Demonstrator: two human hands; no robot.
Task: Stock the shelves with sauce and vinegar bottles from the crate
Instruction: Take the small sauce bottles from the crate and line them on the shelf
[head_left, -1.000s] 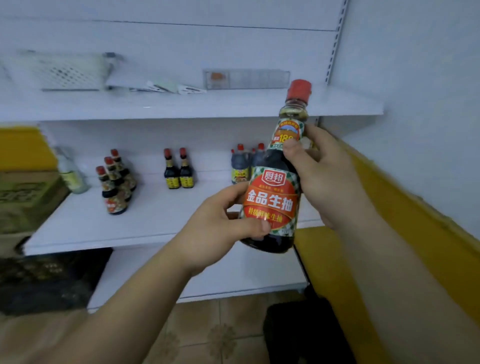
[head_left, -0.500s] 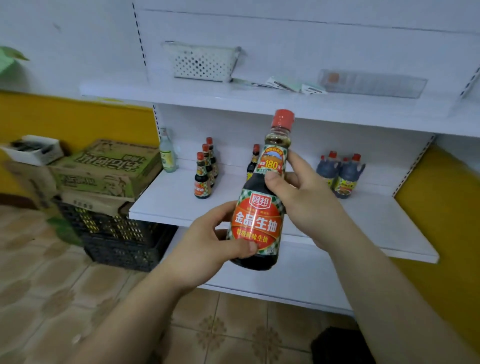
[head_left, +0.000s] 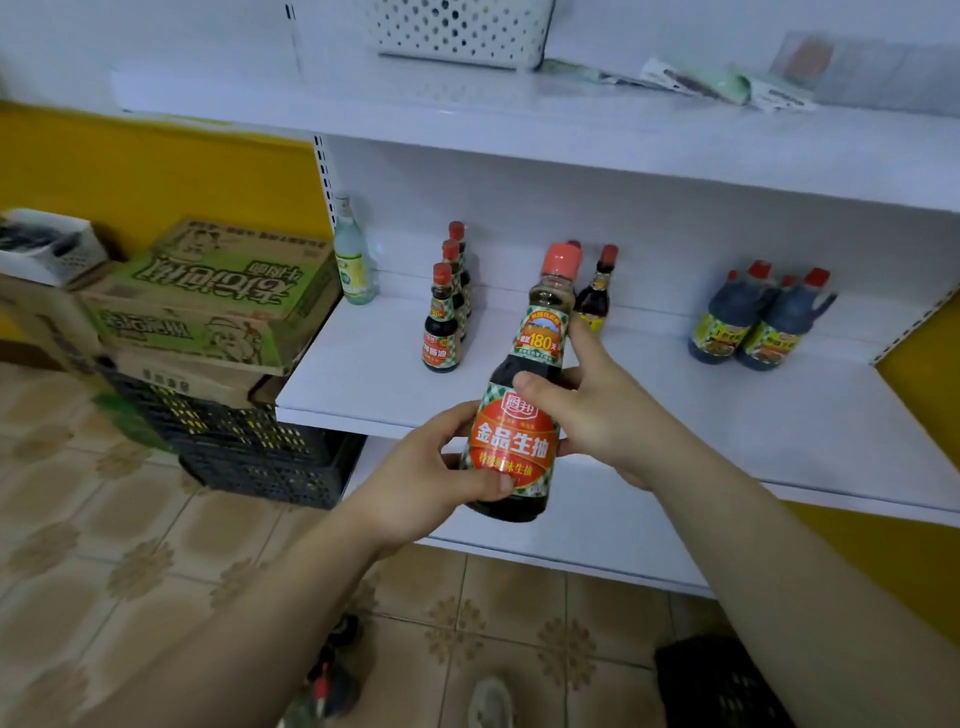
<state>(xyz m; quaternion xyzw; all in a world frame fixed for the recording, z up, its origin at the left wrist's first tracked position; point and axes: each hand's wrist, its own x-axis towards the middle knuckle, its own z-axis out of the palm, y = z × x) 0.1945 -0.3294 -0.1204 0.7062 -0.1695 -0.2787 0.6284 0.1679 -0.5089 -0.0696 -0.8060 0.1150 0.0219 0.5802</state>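
- My left hand (head_left: 415, 478) grips the bottle (head_left: 519, 415) low down.
- My right hand (head_left: 597, 415) grips its shoulder, above the shelf (head_left: 675, 415).

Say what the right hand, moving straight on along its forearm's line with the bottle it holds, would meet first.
Probably the front small sauce bottle of the row on the middle shelf, up-left of the right hand and its soy sauce bottle. Depth is unclear; it could pass short.
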